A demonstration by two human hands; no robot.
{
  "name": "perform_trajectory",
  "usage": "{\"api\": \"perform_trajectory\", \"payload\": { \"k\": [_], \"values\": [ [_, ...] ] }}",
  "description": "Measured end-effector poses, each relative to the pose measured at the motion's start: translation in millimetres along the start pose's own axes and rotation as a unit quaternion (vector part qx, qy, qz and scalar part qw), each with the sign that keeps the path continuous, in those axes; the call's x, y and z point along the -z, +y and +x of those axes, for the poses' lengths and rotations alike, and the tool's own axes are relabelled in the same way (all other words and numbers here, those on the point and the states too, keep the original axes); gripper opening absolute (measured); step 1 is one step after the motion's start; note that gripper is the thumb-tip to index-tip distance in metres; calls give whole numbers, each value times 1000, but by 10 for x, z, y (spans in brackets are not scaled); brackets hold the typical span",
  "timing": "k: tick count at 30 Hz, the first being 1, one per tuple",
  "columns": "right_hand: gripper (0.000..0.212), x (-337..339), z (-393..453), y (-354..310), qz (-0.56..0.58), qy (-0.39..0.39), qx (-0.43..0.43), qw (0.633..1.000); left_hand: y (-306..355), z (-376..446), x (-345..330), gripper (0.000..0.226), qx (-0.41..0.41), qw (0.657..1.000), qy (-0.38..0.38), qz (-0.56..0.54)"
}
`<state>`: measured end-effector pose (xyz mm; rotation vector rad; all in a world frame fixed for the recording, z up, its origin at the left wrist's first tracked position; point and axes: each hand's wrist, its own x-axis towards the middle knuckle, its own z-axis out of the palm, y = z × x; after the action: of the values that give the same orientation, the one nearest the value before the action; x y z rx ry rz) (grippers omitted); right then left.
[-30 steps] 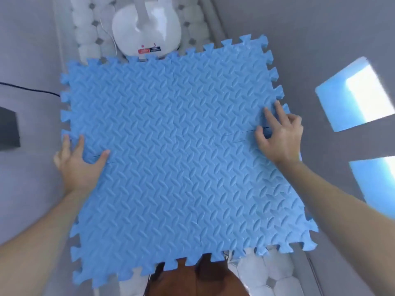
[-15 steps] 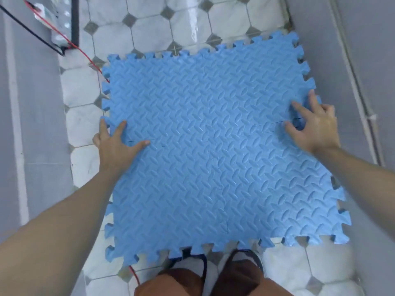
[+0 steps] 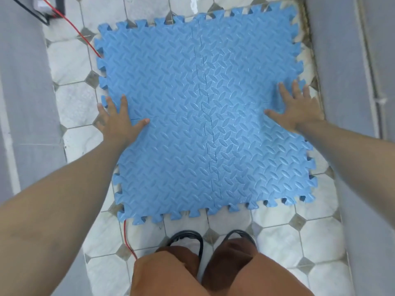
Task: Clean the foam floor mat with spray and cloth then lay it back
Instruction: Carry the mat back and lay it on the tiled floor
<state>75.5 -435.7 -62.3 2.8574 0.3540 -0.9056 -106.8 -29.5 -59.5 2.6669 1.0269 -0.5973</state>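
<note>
On the white octagon-tiled floor [image 3: 275, 236], between two grey walls, the blue interlocking foam floor mat [image 3: 181, 129] is seen lying nearly flat, made of four puzzle-edged squares with a raised diamond-plate texture. Its far right corner is set close against the right-hand wall, and its near edge lies just ahead of the person's black sandals [image 3: 186, 238].

The left hand [image 3: 119, 120] is laid on the mat's left edge with the fingers straight and spread, the thumb pointing inward. The right hand [image 3: 297, 105] is laid likewise near the right edge, fingers spread and flat. Nothing is gripped by either hand; both are pressed palm-down on the foam, well apart from each other.

A thin red wire [image 3: 85, 39] is seen running under the mat's left side and coming out again at its near left corner.

The step in hand is judged to be the last one: the mat is being laid back. No spray or cloth is in view. For the next move, the mat would likely need squaring to the walls and pressing down along the seams, and the wire beneath may keep the left side from lying flat.
</note>
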Motion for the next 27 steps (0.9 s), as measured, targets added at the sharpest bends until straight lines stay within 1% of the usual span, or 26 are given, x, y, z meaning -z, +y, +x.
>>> {"api": "perform_trajectory", "payload": {
  "k": [4,7,11,14,16,21,24,27],
  "values": [
    [86,363,-559,-197,23,21,28,999,253,-514,498,90,-69,997,-6,43],
    [83,787,-1176,-283,51,-2,27,998,479,-1030,990,88,-90,994,-34,59],
    [79,1364,-2002,-226,106,-28,-15,994,902,-1702,1691,85,-100,990,-84,46],
    [77,1728,-2514,-58,150,-23,-48,987,1263,-2066,2160,84,-120,987,-102,39],
    [76,1915,-2803,89,183,-12,-76,980,1494,-2232,2396,83,-149,982,-110,47],
    [76,2022,-3299,467,222,1,-146,964,1921,-2397,2659,81,-241,960,-106,95],
    [75,1877,-3548,655,245,13,-195,950,2144,-2388,2666,82,-279,945,-112,130],
    [76,1662,-3855,746,263,7,-232,937,2340,-2507,2645,82,-327,925,-118,154]
  ]
}}
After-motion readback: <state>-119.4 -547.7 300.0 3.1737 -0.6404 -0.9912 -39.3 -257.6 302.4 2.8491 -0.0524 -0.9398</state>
